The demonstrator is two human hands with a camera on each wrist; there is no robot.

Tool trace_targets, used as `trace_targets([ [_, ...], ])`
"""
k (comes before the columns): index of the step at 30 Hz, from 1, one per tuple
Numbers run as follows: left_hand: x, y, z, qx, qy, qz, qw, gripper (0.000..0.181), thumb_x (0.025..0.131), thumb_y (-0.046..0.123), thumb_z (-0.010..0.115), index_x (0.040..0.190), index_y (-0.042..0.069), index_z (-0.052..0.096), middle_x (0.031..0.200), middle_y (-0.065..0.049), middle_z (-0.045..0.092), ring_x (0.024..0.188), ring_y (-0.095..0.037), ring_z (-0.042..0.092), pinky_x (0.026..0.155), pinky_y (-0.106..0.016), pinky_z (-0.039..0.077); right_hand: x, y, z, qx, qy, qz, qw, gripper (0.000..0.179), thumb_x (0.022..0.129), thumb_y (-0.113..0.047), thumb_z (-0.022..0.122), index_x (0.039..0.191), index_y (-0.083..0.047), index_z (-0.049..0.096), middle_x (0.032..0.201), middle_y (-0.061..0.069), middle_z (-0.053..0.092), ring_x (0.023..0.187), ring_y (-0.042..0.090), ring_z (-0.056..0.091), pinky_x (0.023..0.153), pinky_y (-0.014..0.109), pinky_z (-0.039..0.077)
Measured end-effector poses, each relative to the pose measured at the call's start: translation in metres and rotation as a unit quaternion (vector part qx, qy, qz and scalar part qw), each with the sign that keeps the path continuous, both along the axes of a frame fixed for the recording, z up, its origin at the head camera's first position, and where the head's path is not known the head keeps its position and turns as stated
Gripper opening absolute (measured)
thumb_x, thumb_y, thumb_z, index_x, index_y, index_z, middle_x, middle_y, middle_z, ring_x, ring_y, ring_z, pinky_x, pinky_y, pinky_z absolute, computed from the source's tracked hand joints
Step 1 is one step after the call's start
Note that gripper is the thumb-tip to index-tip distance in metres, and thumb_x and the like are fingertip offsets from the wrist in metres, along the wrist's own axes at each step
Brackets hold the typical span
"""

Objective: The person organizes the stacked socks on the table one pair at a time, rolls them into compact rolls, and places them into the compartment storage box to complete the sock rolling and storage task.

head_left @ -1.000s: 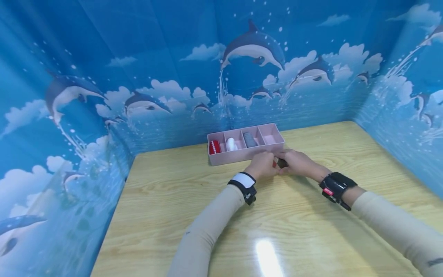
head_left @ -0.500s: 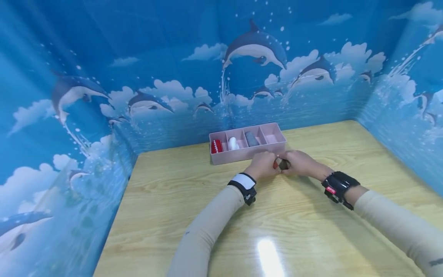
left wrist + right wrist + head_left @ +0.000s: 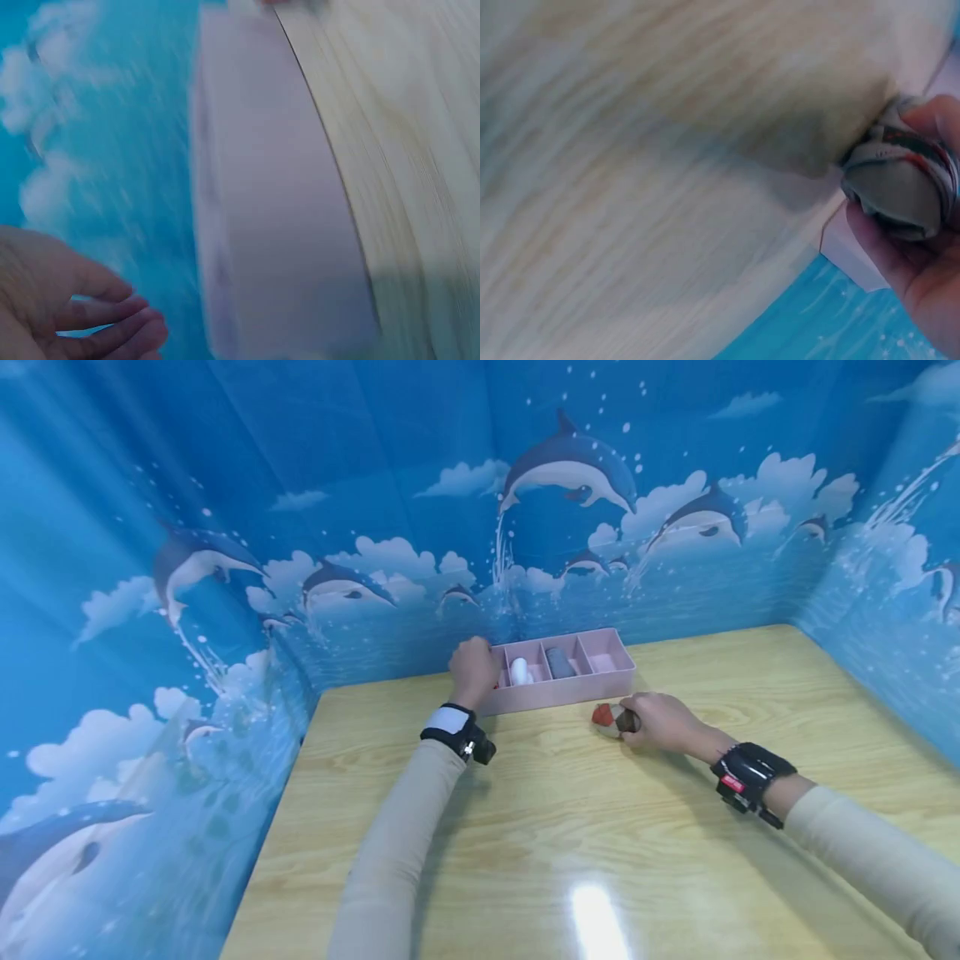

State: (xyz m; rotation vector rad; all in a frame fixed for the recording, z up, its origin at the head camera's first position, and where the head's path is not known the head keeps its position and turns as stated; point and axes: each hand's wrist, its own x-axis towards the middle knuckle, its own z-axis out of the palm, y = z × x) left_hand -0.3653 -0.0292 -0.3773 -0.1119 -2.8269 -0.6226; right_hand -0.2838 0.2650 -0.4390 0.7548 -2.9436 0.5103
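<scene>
My left hand [image 3: 474, 672] hovers at the left end of a pink divided box [image 3: 558, 695], covering most of that compartment. In the left wrist view its fingers [image 3: 105, 330] are loosely bent with nothing between them, apart from the box wall [image 3: 285, 187]. My right hand [image 3: 663, 722] grips a rolled-up sock [image 3: 615, 720], patterned red, beige and dark brown, just in front of the box. Seen from the right wrist, thumb and fingers pinch the grey-looking roll [image 3: 892, 191] from its sides. A white roll [image 3: 520, 672] and a grey roll [image 3: 559, 663] sit in the middle compartments.
The box stands at the back of a wooden table [image 3: 540, 827], close to a blue dolphin-print curtain [image 3: 375, 627]. Its rightmost compartment [image 3: 606, 653] shows bare pink plastic. A sliver of red shows beside my left hand in the leftmost compartment.
My left hand has let go of the patterned sock and moved left to the box's left end, hiding the red roll. The right hand keeps its grip on the sock near the same spot.
</scene>
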Motion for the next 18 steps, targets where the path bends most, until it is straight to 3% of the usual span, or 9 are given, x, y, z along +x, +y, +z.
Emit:
trace_targets([
  [3, -0.010, -0.023, -0.011, 0.003, -0.019, 0.066, 0.9976, 0.028, 0.102, 0.016, 0.060, 0.076, 0.006, 0.066, 0.070, -0.006, 0.064, 0.066, -0.017, 0.061, 0.059, -0.031, 0.047, -0.004, -0.001, 0.009, -0.021, -0.026, 0.003, 0.9994, 0.022, 0.077, -0.012, 0.078, 0.081, -0.010, 0.057, 0.066, -0.004, 0.043, 0.059, 0.010, 0.041, 0.058, 0.027, 0.030],
  [5, -0.012, -0.033, -0.019, 0.006, -0.051, 0.087, 0.9949, 0.026, 0.102, 0.020, 0.061, 0.083, 0.005, 0.070, 0.080, -0.009, 0.071, 0.074, -0.020, 0.067, 0.064, -0.033, 0.051, -0.008, -0.003, 0.017, -0.034, -0.038, -0.002, 0.9987, 0.019, 0.078, -0.011, 0.077, 0.090, -0.009, 0.062, 0.065, -0.004, 0.043, 0.059, 0.010, 0.041, 0.058, 0.027, 0.031],
  [8, -0.012, -0.042, -0.030, 0.021, -0.094, 0.100, 0.9902, 0.029, 0.102, 0.023, 0.062, 0.083, 0.003, 0.071, 0.085, -0.011, 0.074, 0.073, -0.021, 0.067, 0.062, -0.033, 0.049, -0.018, -0.008, 0.034, -0.043, -0.038, -0.039, 0.9976, 0.018, 0.080, -0.013, 0.076, 0.087, -0.008, 0.060, 0.065, -0.003, 0.043, 0.059, 0.012, 0.042, 0.057, 0.029, 0.032],
  [13, -0.014, -0.046, -0.035, 0.046, -0.108, 0.111, 0.9868, 0.031, 0.100, 0.023, 0.063, 0.076, 0.004, 0.069, 0.081, -0.010, 0.073, 0.065, -0.018, 0.059, 0.054, -0.030, 0.040, -0.048, -0.017, 0.064, -0.032, -0.032, -0.136, 0.9897, 0.039, 0.084, -0.018, 0.073, 0.064, -0.014, 0.040, 0.058, -0.005, 0.034, 0.054, 0.012, 0.034, 0.051, 0.028, 0.025],
  [16, -0.015, -0.042, -0.032, 0.049, -0.114, 0.116, 0.9854, 0.029, 0.099, 0.022, 0.063, 0.078, 0.004, 0.071, 0.083, -0.010, 0.075, 0.065, -0.017, 0.060, 0.053, -0.029, 0.041, -0.068, -0.022, 0.075, 0.000, -0.019, -0.170, 0.9852, 0.039, 0.085, -0.019, 0.074, 0.061, -0.012, 0.043, 0.057, -0.003, 0.035, 0.052, 0.015, 0.036, 0.048, 0.028, 0.027],
  [18, -0.017, -0.038, -0.031, 0.044, -0.120, 0.118, 0.9848, 0.027, 0.099, 0.022, 0.063, 0.080, 0.004, 0.072, 0.086, -0.009, 0.076, 0.067, -0.017, 0.063, 0.054, -0.028, 0.044, -0.079, -0.024, 0.077, 0.035, -0.003, -0.177, 0.9836, 0.033, 0.085, -0.017, 0.075, 0.063, -0.010, 0.051, 0.059, 0.002, 0.045, 0.055, 0.019, 0.046, 0.047, 0.031, 0.035],
])
